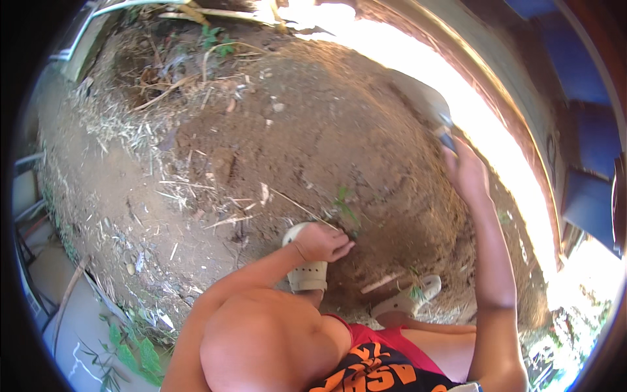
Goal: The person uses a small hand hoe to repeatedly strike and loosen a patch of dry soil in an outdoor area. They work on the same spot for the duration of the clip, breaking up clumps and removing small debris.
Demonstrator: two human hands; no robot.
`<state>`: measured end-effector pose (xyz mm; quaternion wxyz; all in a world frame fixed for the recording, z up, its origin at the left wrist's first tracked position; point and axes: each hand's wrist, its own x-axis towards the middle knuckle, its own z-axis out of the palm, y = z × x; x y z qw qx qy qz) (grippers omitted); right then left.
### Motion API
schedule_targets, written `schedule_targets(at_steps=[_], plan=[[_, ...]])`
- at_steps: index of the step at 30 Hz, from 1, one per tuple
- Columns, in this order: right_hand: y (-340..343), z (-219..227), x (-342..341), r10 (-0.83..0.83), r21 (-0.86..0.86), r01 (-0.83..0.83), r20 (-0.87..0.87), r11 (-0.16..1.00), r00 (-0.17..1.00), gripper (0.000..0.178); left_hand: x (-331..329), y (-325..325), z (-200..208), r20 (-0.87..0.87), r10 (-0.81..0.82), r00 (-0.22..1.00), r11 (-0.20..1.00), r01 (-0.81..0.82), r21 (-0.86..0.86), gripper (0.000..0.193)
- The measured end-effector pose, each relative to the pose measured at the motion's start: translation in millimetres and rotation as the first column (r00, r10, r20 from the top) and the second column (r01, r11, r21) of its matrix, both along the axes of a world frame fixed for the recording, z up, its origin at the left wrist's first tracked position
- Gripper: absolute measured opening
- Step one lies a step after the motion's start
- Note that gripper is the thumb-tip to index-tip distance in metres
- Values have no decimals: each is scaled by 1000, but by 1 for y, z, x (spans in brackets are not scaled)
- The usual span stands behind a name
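My right hand point(469, 171) reaches out to the far right, its fingers wrapped round the dark handle of a short tool. The tool's broad flat metal blade point(424, 101) is blurred and lies against the edge of a brown soil mound point(366, 144). Above my left clog point(308, 276), my left hand point(324, 242) is loosely closed with fingers curled; nothing shows in it. Beyond its fingers are a small green plant point(344, 204) and a thin dry stem point(297, 204).
My other cream clog point(408, 297) stands at the right on the soil. Dry straw and twigs point(124, 124) are scattered at the left. A sunlit pale strip and a wall base point(522, 130) run along the right. Leafy plants point(137, 353) grow at the lower left.
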<state>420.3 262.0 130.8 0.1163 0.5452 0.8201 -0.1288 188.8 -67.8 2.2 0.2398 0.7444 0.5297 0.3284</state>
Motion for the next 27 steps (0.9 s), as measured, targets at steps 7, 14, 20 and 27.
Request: schedule_targets(at_steps=[7,14,20,27], plan=[[34,-34,47,50,25,-57,218,998,975,49,0,-1,-11,90,27,996,1000,-28,9,36],[111,-119,-154,26,-284,-45,-69,958,997,51,-1,10,0,47,-14,999,999,17,-46,38],[150,-179,-115,110,-207,-152,-204,966,973,60,1,15,-6,43,-48,998,998,50,-32,37],[103,-80,-96,-10,-573,21,23,819,1000,64,4,-2,-12,86,11,996,999,-8,-37,37]])
